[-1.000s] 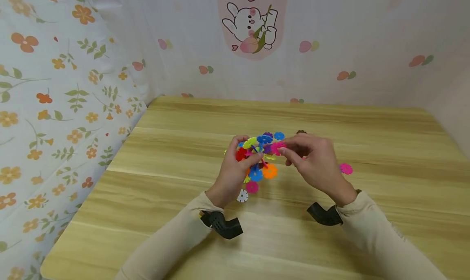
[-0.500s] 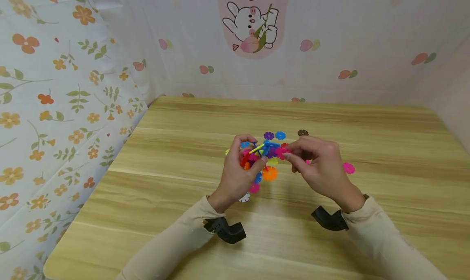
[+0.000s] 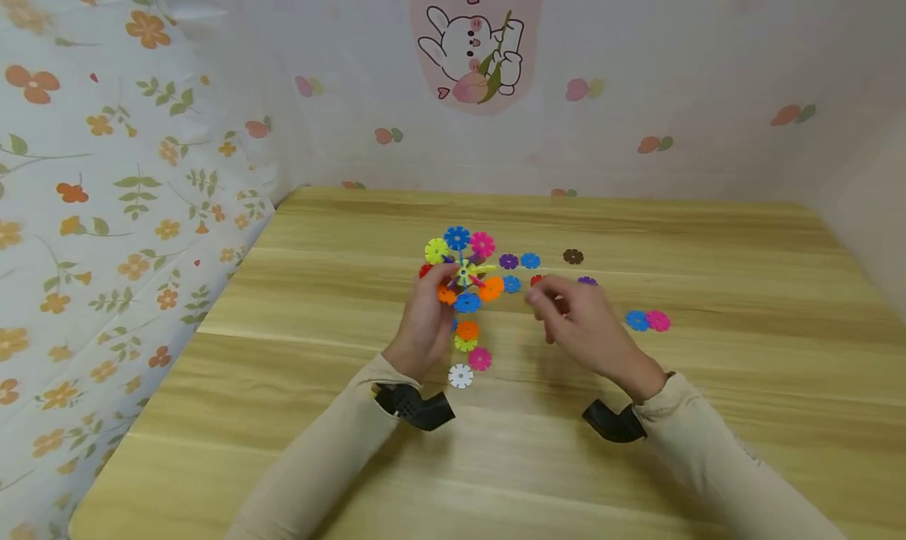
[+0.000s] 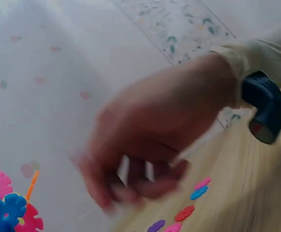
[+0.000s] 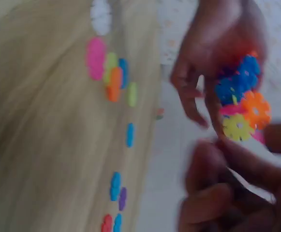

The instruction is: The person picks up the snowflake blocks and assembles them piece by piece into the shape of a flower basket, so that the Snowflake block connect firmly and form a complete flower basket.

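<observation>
A cluster of interlocking flower-shaped plastic discs (image 3: 467, 303), in blue, orange, yellow-green, pink and red, is held in my left hand (image 3: 421, 320) above the table. Its discs radiate from a yellow-green centre piece, and part of the cluster hides behind the fingers. In the right wrist view the cluster (image 5: 255, 110) sits against the left hand's fingers. To the right and apart from it hovers my right hand (image 3: 591, 324), its fingers loosely bent. Nothing shows between those fingers; the left wrist view has that right hand (image 4: 155, 121) blurred.
Loose discs lie on the wooden table (image 3: 283, 288): a white disc (image 3: 461, 376) and a pink disc (image 3: 480, 358) in front, a brown disc (image 3: 573, 256) behind. A blue disc (image 3: 637, 321) lies beside another pink one at right. A printed curtain (image 3: 340, 68) hangs behind the table.
The right hand has let go of the pink disc, which now stands on the cluster, and has drawn away. The left hand has moved slightly left and turned the cluster to face the head camera.
</observation>
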{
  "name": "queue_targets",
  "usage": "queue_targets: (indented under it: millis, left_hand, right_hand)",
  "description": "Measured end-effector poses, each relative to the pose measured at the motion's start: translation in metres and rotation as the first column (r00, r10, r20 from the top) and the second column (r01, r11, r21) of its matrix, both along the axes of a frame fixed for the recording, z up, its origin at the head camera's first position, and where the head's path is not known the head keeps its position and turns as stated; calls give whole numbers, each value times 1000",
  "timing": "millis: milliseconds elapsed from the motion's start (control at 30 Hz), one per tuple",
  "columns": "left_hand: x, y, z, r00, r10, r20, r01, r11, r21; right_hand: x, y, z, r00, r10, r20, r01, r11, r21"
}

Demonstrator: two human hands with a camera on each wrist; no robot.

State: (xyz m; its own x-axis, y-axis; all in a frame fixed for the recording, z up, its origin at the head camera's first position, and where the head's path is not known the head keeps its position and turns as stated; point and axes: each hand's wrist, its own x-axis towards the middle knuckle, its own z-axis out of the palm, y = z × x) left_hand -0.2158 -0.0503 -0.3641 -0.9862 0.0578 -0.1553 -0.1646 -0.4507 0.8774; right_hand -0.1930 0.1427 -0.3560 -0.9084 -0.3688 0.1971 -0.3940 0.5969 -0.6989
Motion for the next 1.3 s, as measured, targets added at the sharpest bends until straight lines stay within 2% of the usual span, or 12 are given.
queue_targets:
  millis: [67, 133, 167, 267, 333, 400, 600, 733, 867, 1067, 1233, 1300]
  left_hand:
    - [-7, -2, -2, 999, 27, 27, -29, 997, 68]
    - [-12, -2, -3, 1000, 12, 21, -14, 995, 97]
    - [-13, 0, -3, 1000, -4, 13, 2, 995, 104]
    - [-14, 5, -2, 999, -50, -15, 51, 993, 102]
    - [-12, 6, -1, 998, -58, -24, 59, 995, 86]
    - [-12, 5, -1, 998, -54, -23, 56, 994, 93]
    - [-11, 1, -1, 999, -49, 4, 48, 987, 155]
    - [-9, -1, -1, 998, -55, 41, 49, 989, 140]
    - [-8, -4, -3, 995, -79, 57, 71, 988, 138]
    - [-8, -6, -6, 990, -137, 36, 127, 971, 202]
    - [-5, -5, -5, 982, -177, 58, 163, 968, 191]
    - [-4, -5, -5, 981, -183, 63, 170, 969, 180]
  right_hand:
    - [0, -14, -11, 996, 86, 1, -85, 982, 169]
    - [2, -32, -21, 980, 195, -38, -169, 918, 358]
    - [3, -41, -26, 970, 235, -68, -184, 882, 434]
    - [5, -59, -38, 928, 320, -192, -152, 794, 589]
    - [4, -63, -42, 903, 339, -263, -114, 780, 615]
    - [2, -64, -43, 891, 354, -284, -110, 775, 623]
    - [-5, -52, -41, 902, 390, -186, -242, 813, 530]
    - [-7, -40, -41, 922, 370, -115, -278, 838, 470]
    - [-12, -33, -41, 944, 322, -76, -260, 864, 432]
    - [-18, -27, -45, 953, 275, -125, -213, 905, 368]
    - [-17, -14, -46, 965, 219, -146, -138, 894, 427]
    - [-18, -9, -46, 968, 213, -130, -138, 891, 433]
